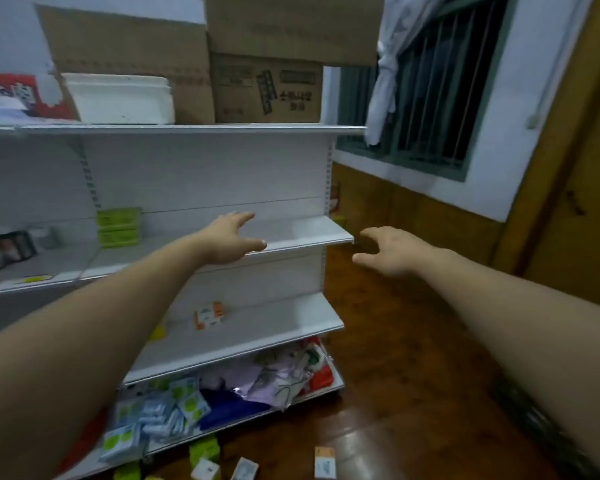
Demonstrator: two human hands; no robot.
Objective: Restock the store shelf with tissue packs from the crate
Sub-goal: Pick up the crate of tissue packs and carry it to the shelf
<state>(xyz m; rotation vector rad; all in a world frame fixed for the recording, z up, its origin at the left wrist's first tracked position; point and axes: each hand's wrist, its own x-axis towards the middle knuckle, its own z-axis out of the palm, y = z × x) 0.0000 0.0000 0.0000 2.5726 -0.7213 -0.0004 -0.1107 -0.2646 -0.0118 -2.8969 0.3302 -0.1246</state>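
Note:
Both my arms reach toward a white store shelf unit (305,233). My left hand (234,239) is open over the front edge of the middle shelf, fingers spread, holding nothing. Just right of that shelf's end, my right hand (390,251) hovers open and empty. Two green tissue packs (118,226) are stacked at the back left of the same shelf. An orange and white pack (208,315) sits on the shelf below. Several white and green tissue packs (153,417) lie piled on the bottom shelf. No crate is in view.
Cardboard boxes (267,88) and a white foam box (122,100) stand on the top shelf. Loose small packs (243,467) lie on the wooden floor (395,375) by the shelf base. A barred window (430,88) with a curtain is to the right.

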